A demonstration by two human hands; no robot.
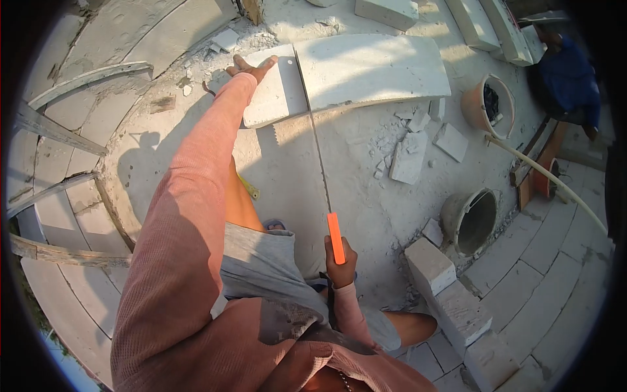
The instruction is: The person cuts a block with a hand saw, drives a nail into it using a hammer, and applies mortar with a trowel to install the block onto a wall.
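My right hand [342,262] is closed around the orange handle of a handsaw [320,160]. The saw's long thin blade runs away from me into a narrow cut across a large white lightweight concrete block [379,68]. Left of the cut lies the shorter section of the block [281,85]. On top of that section my left hand [253,69] rests flat with its fingers spread, holding nothing. How deep the blade sits in the cut is hidden.
Broken block pieces [409,157] and rubble lie right of the saw. Two buckets, one pale [488,108] and one grey [469,222], stand further right. Cut blocks [457,313] form a low row at lower right. A person in blue [568,81] is at upper right.
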